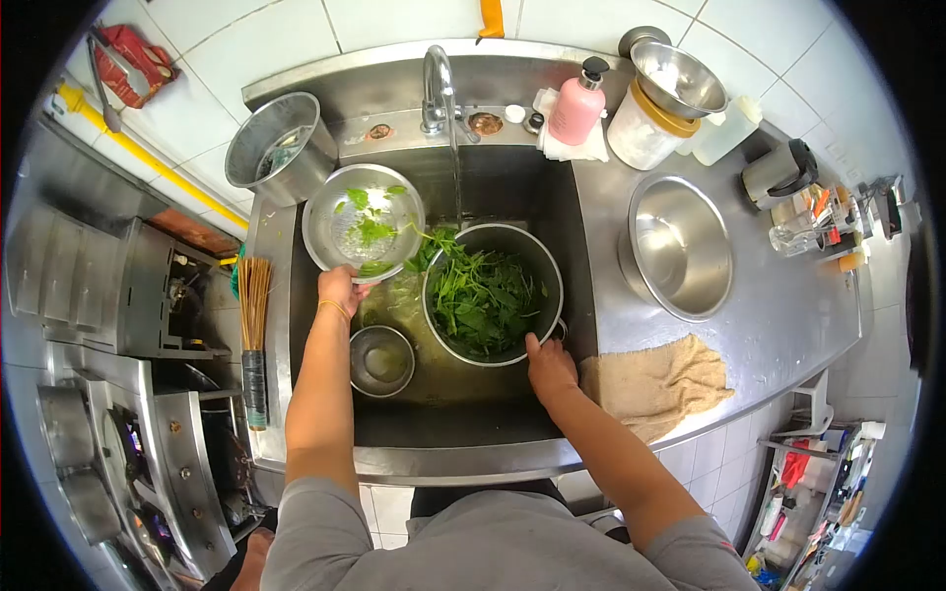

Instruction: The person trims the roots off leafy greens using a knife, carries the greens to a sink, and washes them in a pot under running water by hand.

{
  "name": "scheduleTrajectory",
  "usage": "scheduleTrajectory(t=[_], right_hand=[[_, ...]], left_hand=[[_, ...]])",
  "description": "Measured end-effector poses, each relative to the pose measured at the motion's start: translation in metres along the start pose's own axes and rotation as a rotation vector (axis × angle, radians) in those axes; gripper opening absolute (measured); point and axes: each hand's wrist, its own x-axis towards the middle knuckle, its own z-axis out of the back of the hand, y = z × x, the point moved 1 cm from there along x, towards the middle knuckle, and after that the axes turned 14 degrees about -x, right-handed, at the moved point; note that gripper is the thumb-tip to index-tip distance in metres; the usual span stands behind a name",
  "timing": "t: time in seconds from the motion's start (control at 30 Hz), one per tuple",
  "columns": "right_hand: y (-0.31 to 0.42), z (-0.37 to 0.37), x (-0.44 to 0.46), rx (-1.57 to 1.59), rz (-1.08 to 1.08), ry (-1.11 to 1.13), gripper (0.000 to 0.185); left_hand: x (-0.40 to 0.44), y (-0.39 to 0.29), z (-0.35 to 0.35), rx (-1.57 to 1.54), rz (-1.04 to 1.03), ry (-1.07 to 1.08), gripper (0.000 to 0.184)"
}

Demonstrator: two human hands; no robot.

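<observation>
My left hand is closed on the near rim of a metal colander, which has a few green leaves in it. The colander is at the sink's left side, beside a large metal pot full of leafy greens. Some stems stretch over the pot's left rim toward the colander. With my right hand I grip the pot's near right edge by its handle; the fingertips are partly hidden. A thin stream of water falls from the faucet behind the pot. Below the colander sits a small metal bowl.
On the right counter are a large steel bowl, a brown cloth, a pink pump bottle and a kettle. A tall metal container stands at the sink's back left corner. A bamboo brush lies along the left edge.
</observation>
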Motion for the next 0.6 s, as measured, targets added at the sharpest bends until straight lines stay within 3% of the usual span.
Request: scheduleTrajectory(t=[0.1, 0.17, 0.23, 0.3, 0.37, 0.4, 0.43, 0.47, 0.5, 0.57, 0.6], right_hand=[[0.002, -0.008, 0.003, 0.022, -0.017, -0.035, 0.028], [0.002, -0.006, 0.014, 0.051, -0.032, -0.079, 0.028], [0.001, -0.004, 0.025, 0.097, -0.040, -0.007, 0.029], [0.005, 0.001, 0.037, 0.062, -0.036, 0.026, 0.036], [0.006, 0.007, 0.036, 0.018, -0.029, 0.057, 0.042], [0.008, 0.009, 0.030, -0.043, -0.056, -0.033, 0.053], [0.013, 0.012, 0.026, -0.106, -0.080, -0.122, 0.063], [0.008, 0.055, 0.012, 0.029, -0.061, 0.096, 0.070], [-0.003, 0.078, -0.003, 0.031, -0.070, 0.086, 0.070], [-0.019, 0.097, -0.033, 0.488, 0.059, 0.008, 0.073], [-0.027, 0.092, -0.046, 0.626, 0.127, -0.146, 0.073]], left_hand=[[-0.041, -0.010, -0.015, 0.057, 0.045, 0.119, 0.024], [-0.075, -0.008, -0.029, 0.207, -0.088, 0.137, 0.026], [-0.111, 0.002, -0.046, 0.254, -0.418, 0.190, 0.044], [-0.152, 0.020, -0.053, 0.713, -0.899, 0.090, 0.064], [-0.166, 0.049, -0.066, 0.872, -1.096, 0.218, 0.085], [-0.172, 0.058, -0.072, 1.075, -1.160, 0.275, 0.093], [-0.159, 0.068, -0.071, 1.285, -1.162, 0.328, 0.093], [-0.163, 0.067, -0.073, 1.304, -1.126, 0.340, 0.090], [-0.166, 0.066, -0.077, 1.319, -1.091, 0.354, 0.087], [-0.174, 0.058, -0.078, 1.096, -1.328, 0.268, 0.077], [-0.191, 0.048, -0.086, 0.971, -1.264, 0.184, 0.068]])
